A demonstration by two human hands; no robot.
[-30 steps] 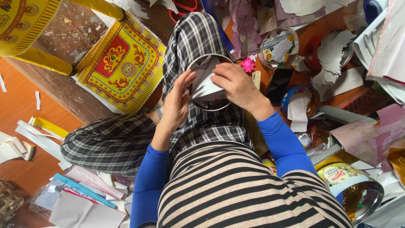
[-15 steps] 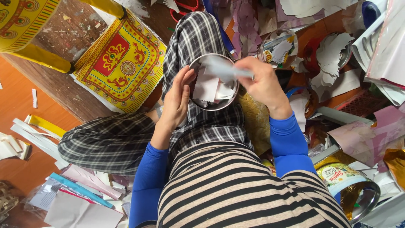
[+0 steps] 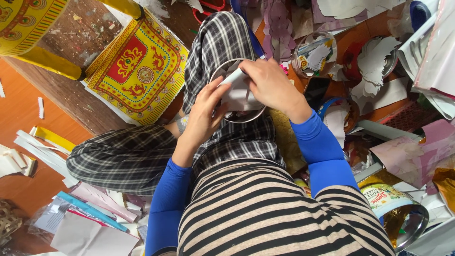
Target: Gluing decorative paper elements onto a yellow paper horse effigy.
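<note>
The person sits on the floor with one leg stretched toward twelve o'clock, and a round tin (image 3: 237, 114) with a thin metal rim rests on that plaid-trousered leg, near the middle of the view, so the thigh serves as a steady base for the work. The left hand (image 3: 204, 116) comes in from seven o'clock and cups the tin's near-left rim, fingers loosely curled and the fingertips (image 3: 219, 90) reaching over the edge onto a piece of white paper (image 3: 238, 91); this grip appears meant to keep the tin from turning or sliding. The right hand (image 3: 271, 84) covers the tin from two o'clock, palm down, its fingers bent and pressing the folded paper against the inside of the rim; whether the thumb pinches the paper cannot be told, since the hand hides it. The paper sits half inside the tin, its peak poking up at eleven o'clock. Around this lies the stock of supplies kept within arm's reach: a square yellow and red patterned sheet (image 3: 137, 71) at ten o'clock on a worn wooden board (image 3: 61, 90), a second open tin with white paper cut-outs (image 3: 314, 53) at one o'clock, more white cut-outs (image 3: 379, 57) farther right, a dark phone (image 3: 316, 90) just beyond the right wrist, a gold-lined tin with a printed label (image 3: 393, 208) at four o'clock, and loose paper strips (image 3: 42, 147) at nine o'clock on the orange floor.
</note>
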